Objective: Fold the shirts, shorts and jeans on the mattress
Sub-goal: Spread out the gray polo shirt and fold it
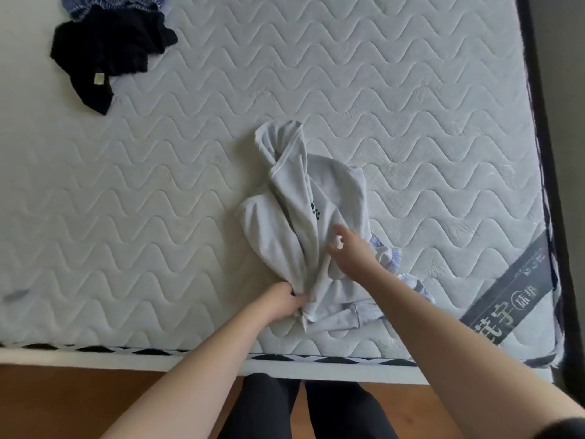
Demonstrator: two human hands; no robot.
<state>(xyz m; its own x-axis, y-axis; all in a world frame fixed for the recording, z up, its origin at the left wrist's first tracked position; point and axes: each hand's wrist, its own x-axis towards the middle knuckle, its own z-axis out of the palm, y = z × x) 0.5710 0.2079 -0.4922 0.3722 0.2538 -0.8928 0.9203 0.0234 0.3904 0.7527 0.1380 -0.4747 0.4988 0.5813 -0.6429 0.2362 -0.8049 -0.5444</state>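
Observation:
A crumpled pale grey shirt (304, 198) with a small black print lies near the front edge of the quilted white mattress (316, 74). My left hand (281, 301) grips a bunched fold at the shirt's near end. Just above the cloth on the shirt's right side hovers my right hand (351, 251), fingers spread and relaxed, holding nothing. A light blue checked garment (408, 282) peeks out from under the shirt at the right. At the far left, a black garment (107, 49) lies in a heap, with a blue patterned garment (95, 4) behind it.
The mattress's front edge with black-and-white trim (126, 350) runs across the bottom, with wooden floor (63, 403) below it. A grey label band (503, 296) crosses the mattress's near right corner. A dark frame (544, 153) borders the right side. My dark-trousered legs (304, 407) stand against the edge.

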